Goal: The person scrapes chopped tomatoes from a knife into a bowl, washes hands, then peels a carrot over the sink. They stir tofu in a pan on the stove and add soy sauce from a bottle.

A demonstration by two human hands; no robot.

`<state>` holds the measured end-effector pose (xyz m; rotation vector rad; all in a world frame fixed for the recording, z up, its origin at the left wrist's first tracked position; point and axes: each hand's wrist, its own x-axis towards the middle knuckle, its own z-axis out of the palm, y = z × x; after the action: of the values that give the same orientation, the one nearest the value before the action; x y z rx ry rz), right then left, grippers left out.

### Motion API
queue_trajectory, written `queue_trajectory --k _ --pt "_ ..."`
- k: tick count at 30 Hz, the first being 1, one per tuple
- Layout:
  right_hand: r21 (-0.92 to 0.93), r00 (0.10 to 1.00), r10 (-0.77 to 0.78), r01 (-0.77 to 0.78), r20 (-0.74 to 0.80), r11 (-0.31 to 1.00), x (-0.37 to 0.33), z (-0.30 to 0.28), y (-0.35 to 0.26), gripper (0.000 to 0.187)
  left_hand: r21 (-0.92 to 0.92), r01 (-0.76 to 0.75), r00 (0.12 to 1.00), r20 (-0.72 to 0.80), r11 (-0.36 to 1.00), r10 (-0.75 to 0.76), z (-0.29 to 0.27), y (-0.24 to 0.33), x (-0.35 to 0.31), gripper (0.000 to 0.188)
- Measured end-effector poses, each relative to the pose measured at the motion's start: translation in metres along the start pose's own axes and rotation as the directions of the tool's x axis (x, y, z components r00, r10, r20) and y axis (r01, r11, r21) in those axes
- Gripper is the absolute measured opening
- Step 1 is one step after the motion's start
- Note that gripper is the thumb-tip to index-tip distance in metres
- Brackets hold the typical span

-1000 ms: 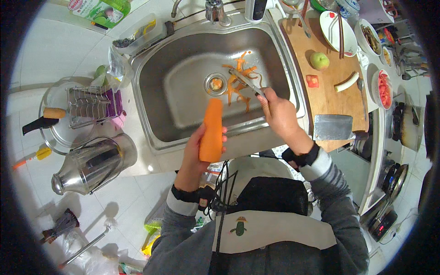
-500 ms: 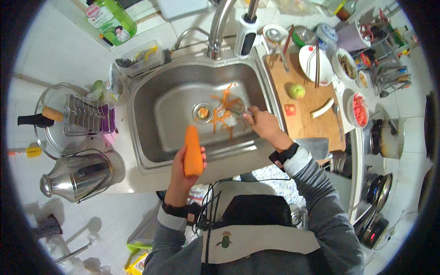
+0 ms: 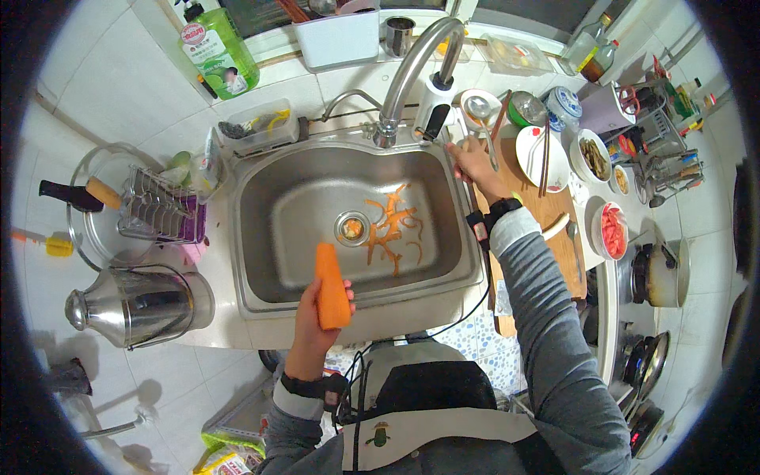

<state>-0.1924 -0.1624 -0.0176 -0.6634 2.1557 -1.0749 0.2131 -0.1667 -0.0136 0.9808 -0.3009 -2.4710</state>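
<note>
My left hand (image 3: 313, 324) is wrapped round a peeled orange carrot (image 3: 330, 289), held upright over the sink's near rim with its narrower end away from me. Reaching to the sink's far right corner, my right hand (image 3: 477, 170) has its fingers curled, close to the white unit (image 3: 433, 107) beside the faucet (image 3: 389, 119). Whatever those fingers hold is hidden. Inside the steel sink (image 3: 289, 237), orange carrot peelings (image 3: 388, 229) lie right of the drain (image 3: 351, 228), and more bits sit in the drain.
A wooden cutting board (image 3: 546, 210), partly under my right arm, bears a white plate (image 3: 543, 158) with chopsticks. Bowls stand beyond it, one with red pieces (image 3: 612, 231). Left of the sink are a wire rack (image 3: 158, 206) and a steel pot (image 3: 150, 305). Green soap (image 3: 226, 59) stands behind.
My right hand has moved from above the peelings, up and right to the sink's far corner. The carrot stays in my left hand. The view has tilted up, showing more behind the faucet.
</note>
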Motion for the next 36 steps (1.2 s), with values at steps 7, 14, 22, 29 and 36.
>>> queue_trajectory --k 7,14,22,29,36 --pt "0.247 0.991 0.052 -0.083 0.127 0.965 0.017 -0.005 0.004 0.029 -0.028 -0.018 1.0 -0.013 0.999 0.017 -0.005 -0.001 -0.005 0.043" --pt "0.362 0.992 -0.069 0.026 0.107 0.932 0.018 -0.008 0.003 0.027 -0.057 -0.024 1.0 0.005 0.998 0.024 -0.009 -0.002 -0.002 0.042" --pt "0.421 0.997 -0.061 0.041 0.035 0.906 0.003 -0.004 -0.009 0.03 -0.019 -0.013 0.999 0.046 1.0 0.014 0.002 -0.006 0.003 0.043" --pt "0.456 0.859 0.1 -0.36 0.501 0.814 -0.103 0.074 0.006 0.019 0.008 -0.071 0.997 0.01 0.997 0.071 0.014 -0.002 0.015 0.042" --pt "0.395 0.919 -0.044 -0.125 0.392 0.91 -0.117 0.077 0.003 0.02 -0.084 -0.075 0.951 0.293 0.994 0.097 0.045 0.017 0.062 0.042"
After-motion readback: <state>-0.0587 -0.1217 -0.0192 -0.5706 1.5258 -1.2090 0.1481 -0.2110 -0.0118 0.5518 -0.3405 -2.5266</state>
